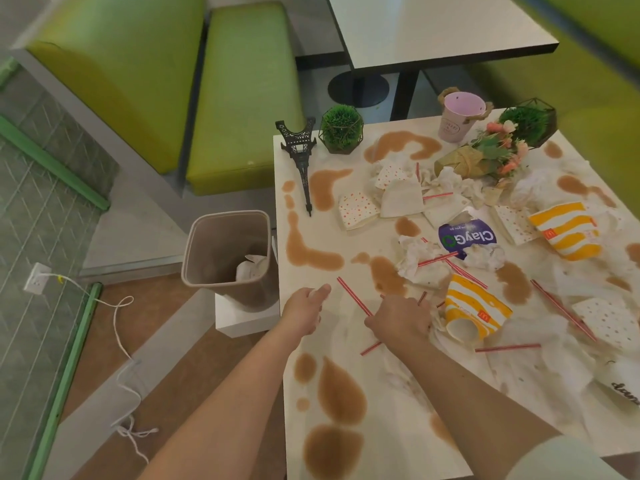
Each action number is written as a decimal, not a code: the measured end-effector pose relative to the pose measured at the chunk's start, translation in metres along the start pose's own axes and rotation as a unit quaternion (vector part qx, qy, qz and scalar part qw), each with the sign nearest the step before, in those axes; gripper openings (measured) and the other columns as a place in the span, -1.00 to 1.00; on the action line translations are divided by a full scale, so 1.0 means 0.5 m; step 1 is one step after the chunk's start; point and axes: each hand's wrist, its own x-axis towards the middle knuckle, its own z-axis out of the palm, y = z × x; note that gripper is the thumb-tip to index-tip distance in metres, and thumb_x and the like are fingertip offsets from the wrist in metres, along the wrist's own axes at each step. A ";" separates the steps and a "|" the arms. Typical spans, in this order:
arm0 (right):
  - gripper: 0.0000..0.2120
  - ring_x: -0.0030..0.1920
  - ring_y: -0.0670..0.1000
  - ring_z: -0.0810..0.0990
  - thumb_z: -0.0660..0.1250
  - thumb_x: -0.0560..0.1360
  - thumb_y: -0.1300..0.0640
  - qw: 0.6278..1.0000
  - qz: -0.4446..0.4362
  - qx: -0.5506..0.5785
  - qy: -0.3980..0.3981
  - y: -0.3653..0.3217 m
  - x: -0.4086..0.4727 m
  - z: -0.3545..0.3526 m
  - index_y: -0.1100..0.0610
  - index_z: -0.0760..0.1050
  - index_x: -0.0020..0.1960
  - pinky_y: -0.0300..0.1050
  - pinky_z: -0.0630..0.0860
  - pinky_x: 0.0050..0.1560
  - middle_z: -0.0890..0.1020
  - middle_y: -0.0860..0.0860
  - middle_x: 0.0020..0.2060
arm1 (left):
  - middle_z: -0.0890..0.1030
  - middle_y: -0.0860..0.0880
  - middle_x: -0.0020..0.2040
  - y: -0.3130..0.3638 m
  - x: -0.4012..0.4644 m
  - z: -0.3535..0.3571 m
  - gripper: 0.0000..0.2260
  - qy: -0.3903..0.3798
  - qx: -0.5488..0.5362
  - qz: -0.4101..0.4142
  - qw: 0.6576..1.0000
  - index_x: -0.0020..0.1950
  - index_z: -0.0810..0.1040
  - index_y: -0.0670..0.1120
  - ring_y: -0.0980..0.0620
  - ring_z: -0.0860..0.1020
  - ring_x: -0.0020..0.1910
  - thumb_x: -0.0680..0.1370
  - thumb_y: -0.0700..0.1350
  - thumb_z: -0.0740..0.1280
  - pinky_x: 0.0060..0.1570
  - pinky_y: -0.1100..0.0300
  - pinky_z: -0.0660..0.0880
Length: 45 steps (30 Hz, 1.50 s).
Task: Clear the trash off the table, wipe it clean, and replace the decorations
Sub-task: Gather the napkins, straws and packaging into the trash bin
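Observation:
The white table (346, 358) is covered with brown spill puddles, crumpled napkins, red striped straws and paper wrappers. My left hand (304, 308) hovers at the table's left edge beside the bin, fingers curled round a small white scrap. My right hand (398, 318) lies palm down on the table with its fingers curled round a red straw (353, 296), next to a crushed yellow-striped cup (474, 310). A second yellow-striped carton (568, 230) and a blue ClayGo paper (467, 237) lie farther back. The beige trash bin (228, 258) stands on a white block left of the table, with some paper inside.
Decorations stand at the far edge: a toppled Eiffel Tower model (301, 157), two green plant balls in wire frames (341, 128) (528, 121), a pink bucket (459, 116) and a fallen flower bouquet (491, 154). Green benches (242, 91) and another table (433, 26) lie beyond.

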 end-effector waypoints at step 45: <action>-0.76 -0.23 -0.13 0.49 0.23 0.50 0.26 0.862 0.013 0.501 0.071 -0.289 0.142 -0.092 0.08 0.60 0.07 -0.30 0.36 -0.32 0.55 -0.07 -0.14 | 0.63 0.00 -0.03 0.140 0.217 -0.211 -0.90 0.030 0.088 0.097 0.991 -0.02 0.53 0.05 0.01 0.59 -0.06 0.59 0.03 0.26 0.05 0.03 0.52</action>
